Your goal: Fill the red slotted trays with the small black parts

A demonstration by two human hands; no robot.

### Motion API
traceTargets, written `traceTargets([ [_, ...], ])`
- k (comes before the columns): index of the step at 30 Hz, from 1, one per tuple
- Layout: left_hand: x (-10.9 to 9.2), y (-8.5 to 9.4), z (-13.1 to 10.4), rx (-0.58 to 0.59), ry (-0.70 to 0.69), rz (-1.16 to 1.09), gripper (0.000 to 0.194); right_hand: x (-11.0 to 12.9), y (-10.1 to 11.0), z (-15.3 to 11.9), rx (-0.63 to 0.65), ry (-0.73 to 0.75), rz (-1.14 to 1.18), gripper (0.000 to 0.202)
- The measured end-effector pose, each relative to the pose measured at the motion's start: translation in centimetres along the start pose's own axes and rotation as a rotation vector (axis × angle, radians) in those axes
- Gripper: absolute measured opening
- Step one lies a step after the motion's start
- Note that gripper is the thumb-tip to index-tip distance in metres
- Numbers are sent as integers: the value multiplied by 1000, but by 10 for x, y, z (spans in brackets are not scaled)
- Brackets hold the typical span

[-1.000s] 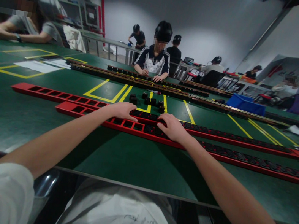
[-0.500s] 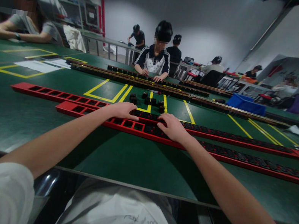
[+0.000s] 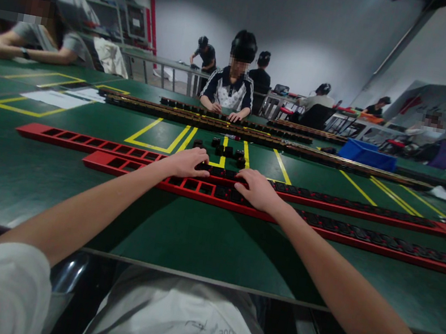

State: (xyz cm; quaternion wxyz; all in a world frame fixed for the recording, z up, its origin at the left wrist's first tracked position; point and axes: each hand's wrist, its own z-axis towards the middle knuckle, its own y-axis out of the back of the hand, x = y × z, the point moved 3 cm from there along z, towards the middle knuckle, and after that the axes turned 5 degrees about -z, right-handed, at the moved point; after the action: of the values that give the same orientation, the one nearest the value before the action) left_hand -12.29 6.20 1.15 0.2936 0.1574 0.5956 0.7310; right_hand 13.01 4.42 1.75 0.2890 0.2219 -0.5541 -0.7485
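Observation:
Two long red slotted trays lie across the green table, a far one (image 3: 81,139) and a near one (image 3: 128,166). Their right parts hold rows of small black blocks; the left slots stand bare. My left hand (image 3: 186,163) reaches over the far tray, fingers spread, tips close to a loose cluster of black blocks (image 3: 221,150) on the yellow floor-tape lines. My right hand (image 3: 257,189) rests palm down on the two trays, fingertips on the seated blocks. Neither hand visibly holds anything.
A person sits opposite at darker trays (image 3: 214,121), hands on them. Another person leans on the table at far left. White papers (image 3: 56,98) lie left; a blue bin (image 3: 369,156) stands right. More people work at tables behind.
My left hand has lifted and stretched forward over the far tray toward the loose blocks. My right hand has stayed where it was.

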Motion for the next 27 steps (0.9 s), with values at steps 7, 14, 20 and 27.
traceTargets([
  [7,-1,0,0,-14,-24,-21,42,1,1,0,14,-4,-6,28],
  [14,0,-1,0,-37,-28,-40,43,1,0,0,5,-2,3,29],
  [20,-2,0,0,-14,-17,-51,43,3,2,0,9,-8,-1,28],
  [27,-4,3,-1,-17,-11,-17,42,2,2,0,9,1,8,27],
])
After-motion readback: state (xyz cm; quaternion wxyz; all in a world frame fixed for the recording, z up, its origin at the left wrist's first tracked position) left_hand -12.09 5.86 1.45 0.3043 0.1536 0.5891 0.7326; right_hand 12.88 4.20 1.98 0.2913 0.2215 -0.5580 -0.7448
